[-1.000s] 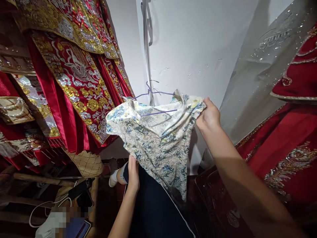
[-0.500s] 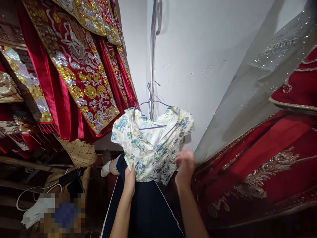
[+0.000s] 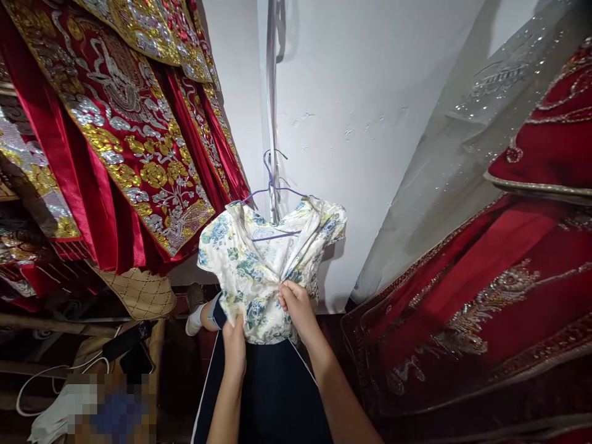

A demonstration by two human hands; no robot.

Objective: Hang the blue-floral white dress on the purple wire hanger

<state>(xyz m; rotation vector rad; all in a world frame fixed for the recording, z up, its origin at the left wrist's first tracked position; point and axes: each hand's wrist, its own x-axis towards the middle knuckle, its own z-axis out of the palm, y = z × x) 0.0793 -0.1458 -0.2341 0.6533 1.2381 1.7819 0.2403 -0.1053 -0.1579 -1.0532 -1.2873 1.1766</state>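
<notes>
A short-sleeved white blouse with blue, green and yellow flowers hangs on a thin purple wire hanger. My left hand pinches the blouse's lower left edge. At the bottom of the V-neck, my right hand is closed on the front of the same blouse, thumb and fingers together. Below the hem a dark navy garment with white piping spreads downward. Part of the blouse's right side is hidden behind my right hand and forearm.
Red costumes with gold and silver embroidery hang at the left. On the right are a sheer sequined veil and a beaded red gown. A pale strap runs down the white wall. A wooden stool at lower left bears a black device and a white cable.
My right hand has moved left from beside the blouse and taken hold of its front. My left hand stays on the lower edge. The whole view has shifted slightly.
</notes>
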